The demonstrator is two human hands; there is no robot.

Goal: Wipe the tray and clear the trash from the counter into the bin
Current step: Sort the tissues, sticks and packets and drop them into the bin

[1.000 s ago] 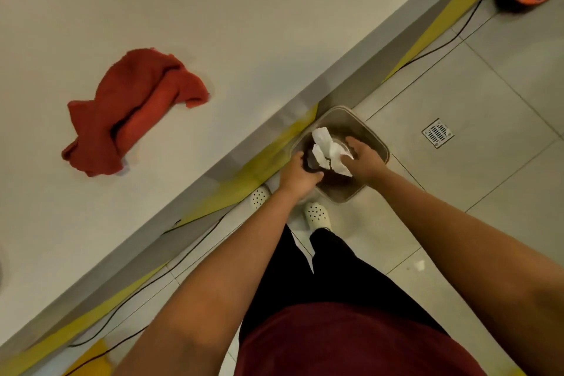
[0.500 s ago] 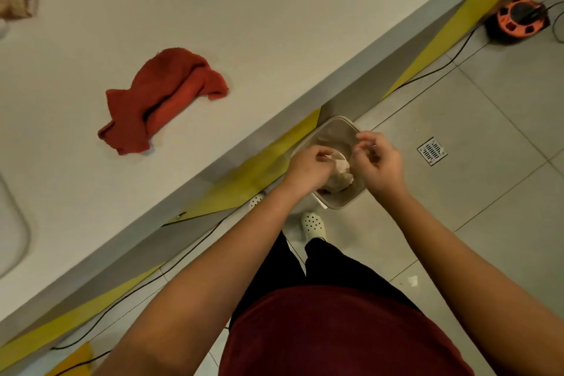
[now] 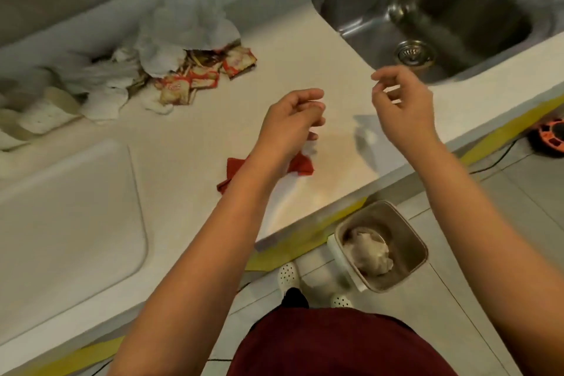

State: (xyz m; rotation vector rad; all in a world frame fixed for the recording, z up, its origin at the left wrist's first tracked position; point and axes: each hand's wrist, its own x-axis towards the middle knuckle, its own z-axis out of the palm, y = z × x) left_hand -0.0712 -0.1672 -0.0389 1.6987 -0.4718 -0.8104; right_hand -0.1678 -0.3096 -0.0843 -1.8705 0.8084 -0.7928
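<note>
Hovering above the white counter, both hands are raised and hold nothing: the left hand has loosely curled fingers, and the right hand has fingers bent and slightly spread, thumb near the forefinger. A red cloth lies on the counter near its front edge, partly hidden beneath the left wrist. Toward the counter's back edge sits a heap of trash: crumpled white plastic and paper over red-and-white sachets, with pale cups or lids at the far left, blurred. A white tray occupies the counter's left end, its interior bare as far as it shows. At the counter's right end, a stainless steel sink is set in, with a drain strainer at the bottom. On the tiled floor, just below the counter's front edge, stands the bin, open at the top and holding a crumpled wad of paper. White clogs stand beside the bin. An orange cable reel lies at the right.
</note>
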